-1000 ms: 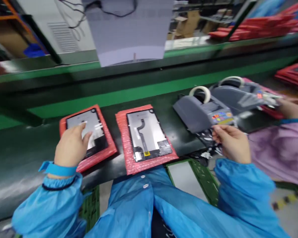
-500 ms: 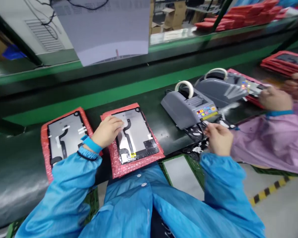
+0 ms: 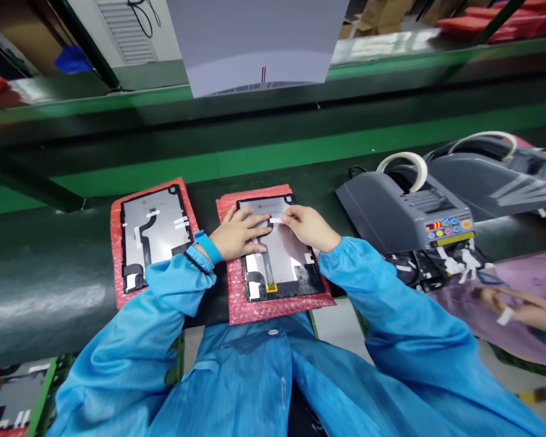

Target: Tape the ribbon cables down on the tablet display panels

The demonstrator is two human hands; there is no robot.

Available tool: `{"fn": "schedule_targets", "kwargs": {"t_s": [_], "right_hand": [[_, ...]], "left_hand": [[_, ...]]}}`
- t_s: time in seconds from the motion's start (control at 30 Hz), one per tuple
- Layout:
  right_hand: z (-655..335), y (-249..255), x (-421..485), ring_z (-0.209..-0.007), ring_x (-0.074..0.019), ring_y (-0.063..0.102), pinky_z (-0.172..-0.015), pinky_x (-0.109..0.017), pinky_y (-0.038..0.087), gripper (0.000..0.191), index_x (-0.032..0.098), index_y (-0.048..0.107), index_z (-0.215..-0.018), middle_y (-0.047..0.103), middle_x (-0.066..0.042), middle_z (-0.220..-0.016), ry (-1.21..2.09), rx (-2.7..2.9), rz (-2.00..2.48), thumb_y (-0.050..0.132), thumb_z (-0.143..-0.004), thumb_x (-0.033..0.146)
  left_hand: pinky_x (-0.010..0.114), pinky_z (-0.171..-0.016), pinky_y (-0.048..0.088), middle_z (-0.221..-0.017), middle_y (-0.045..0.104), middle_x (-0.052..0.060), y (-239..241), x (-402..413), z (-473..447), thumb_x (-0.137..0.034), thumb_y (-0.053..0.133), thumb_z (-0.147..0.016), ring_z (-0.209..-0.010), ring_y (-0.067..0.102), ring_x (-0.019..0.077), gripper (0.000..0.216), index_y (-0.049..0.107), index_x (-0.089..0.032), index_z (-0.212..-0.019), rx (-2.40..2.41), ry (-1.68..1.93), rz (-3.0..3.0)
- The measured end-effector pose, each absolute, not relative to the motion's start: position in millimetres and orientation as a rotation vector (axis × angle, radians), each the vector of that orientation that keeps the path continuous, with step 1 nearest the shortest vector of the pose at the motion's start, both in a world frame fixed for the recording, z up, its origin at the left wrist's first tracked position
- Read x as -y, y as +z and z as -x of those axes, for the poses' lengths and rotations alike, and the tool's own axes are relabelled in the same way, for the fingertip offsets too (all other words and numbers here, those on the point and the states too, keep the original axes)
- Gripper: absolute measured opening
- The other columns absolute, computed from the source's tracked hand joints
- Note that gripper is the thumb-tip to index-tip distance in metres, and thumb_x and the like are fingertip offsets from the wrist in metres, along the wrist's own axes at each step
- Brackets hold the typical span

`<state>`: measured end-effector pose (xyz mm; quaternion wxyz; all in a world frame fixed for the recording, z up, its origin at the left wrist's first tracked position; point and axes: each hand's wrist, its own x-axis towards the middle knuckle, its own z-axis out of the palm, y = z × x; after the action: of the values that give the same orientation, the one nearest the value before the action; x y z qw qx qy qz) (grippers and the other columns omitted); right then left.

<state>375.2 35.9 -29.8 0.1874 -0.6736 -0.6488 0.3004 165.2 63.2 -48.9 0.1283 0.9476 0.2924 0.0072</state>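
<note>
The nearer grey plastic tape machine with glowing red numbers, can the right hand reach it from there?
Probably yes: the nearer grey plastic tape machine stands to the right of the right hand, and I see nothing blocking the way across the dark shiny tabletop. That hand is busy with a small white strip, though.

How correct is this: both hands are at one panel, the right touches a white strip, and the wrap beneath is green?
One thing is wrong: the head view shows red wrap, not green. The left hand and right hand are at one panel, the right touching a white strip.
</note>
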Motion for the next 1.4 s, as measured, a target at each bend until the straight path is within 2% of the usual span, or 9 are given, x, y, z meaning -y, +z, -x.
{"fn": "schedule_targets", "kwargs": {"t_s": [0.2,0.37,0.57,0.87,1.0,1.1,1.2,1.3,1.4], "right_hand": [[-359.0,-25.8,-45.4,-0.086,-0.0212,0.062,-0.070,-0.028,0.041,0.024,0.018,0.066,-0.093,0.071,-0.009,-0.095,0.700,2.040,2.109,0.045,-0.088,0.029],[-352.2,-22.5,-45.6,-0.098,-0.0246,0.063,-0.076,-0.031,0.043,0.028,0.019,0.067,-0.099,0.070,-0.011,-0.105,0.628,2.100,2.186,0.043,-0.089,0.030],[-345.9,-20.1,-46.5,-0.098,-0.0238,0.063,-0.077,-0.030,0.044,0.028,0.016,0.067,-0.098,0.070,-0.012,-0.104,0.583,2.153,2.203,0.044,-0.088,0.027],[-341.3,-16.0,-50.3,-0.097,-0.0271,0.064,-0.075,-0.033,0.046,0.033,0.017,0.068,-0.095,0.070,-0.014,-0.099,0.573,2.187,2.250,0.051,-0.087,0.044],[-345.2,-12.1,-59.3,-0.095,-0.0286,0.064,-0.075,-0.034,0.047,0.048,0.015,0.070,-0.091,0.070,-0.017,-0.098,0.521,2.206,2.353,0.055,-0.080,0.059],[-353.8,-9.8,-65.4,-0.092,-0.0290,0.065,-0.073,-0.034,0.047,0.054,0.014,0.071,-0.087,0.070,-0.018,-0.093,0.410,2.165,2.444,0.058,-0.074,0.065],[-371.1,-11.5,-57.6,-0.084,-0.0269,0.065,-0.068,-0.032,0.044,0.047,0.017,0.069,-0.076,0.070,-0.015,-0.083,0.337,2.077,2.414,0.058,-0.075,0.062],[-400.6,-23.2,-22.6,-0.070,-0.0207,0.061,-0.061,-0.029,0.041,0.042,0.019,0.063,-0.066,0.066,-0.008,-0.069,0.325,1.853,2.248,0.054,-0.080,0.057],[-439.2,-45.6,35.8,-0.053,-0.0148,0.052,-0.054,-0.027,0.038,0.049,0.020,0.057,-0.060,0.055,-0.002,-0.052,0.485,1.500,1.999,0.047,-0.080,0.062]], "left_hand": [[0.067,-0.107,0.009,-0.151,0.035,0.003,-50.4,-65.6,-164.1,-0.063,0.049,-0.082,-0.132,0.028,0.0363,0.059,0.048,-0.035,-0.135,-0.839,0.021,-2.713],[0.068,-0.107,0.008,-0.151,0.035,0.003,-50.5,-64.5,-164.7,-0.063,0.050,-0.082,-0.132,0.027,0.0365,0.060,0.048,-0.035,-0.134,-0.835,0.030,-2.705],[0.069,-0.107,0.006,-0.150,0.036,0.003,-51.8,-64.3,-164.2,-0.064,0.049,-0.082,-0.131,0.028,0.0362,0.059,0.049,-0.035,-0.134,-0.821,0.061,-2.721],[0.069,-0.108,0.008,-0.149,0.038,0.004,-52.2,-63.9,-164.5,-0.063,0.051,-0.081,-0.132,0.028,0.0357,0.060,0.051,-0.033,-0.133,-0.827,0.081,-2.721],[0.067,-0.108,0.007,-0.149,0.038,0.005,-53.6,-64.7,-163.5,-0.063,0.052,-0.081,-0.132,0.028,0.0353,0.060,0.050,-0.033,-0.133,-0.826,0.087,-2.730],[0.067,-0.109,0.006,-0.149,0.038,0.005,-52.6,-64.0,-163.3,-0.063,0.052,-0.081,-0.132,0.028,0.0354,0.061,0.050,-0.033,-0.134,-0.827,0.082,-2.747],[0.066,-0.110,0.005,-0.149,0.037,0.006,-49.1,-61.5,-164.2,-0.064,0.051,-0.080,-0.134,0.026,0.0365,0.063,0.051,-0.031,-0.133,-0.844,0.077,-2.792],[0.064,-0.111,0.004,-0.147,0.042,0.006,-44.9,-57.7,-166.1,-0.063,0.050,-0.082,-0.135,0.027,0.0358,0.063,0.051,-0.027,-0.133,-0.847,0.066,-2.845],[0.062,-0.112,0.003,-0.142,0.048,0.006,-41.3,-53.4,-168.3,-0.061,0.049,-0.084,-0.134,0.032,0.0340,0.061,0.052,-0.026,-0.133,-0.838,0.032,-2.887]]}}
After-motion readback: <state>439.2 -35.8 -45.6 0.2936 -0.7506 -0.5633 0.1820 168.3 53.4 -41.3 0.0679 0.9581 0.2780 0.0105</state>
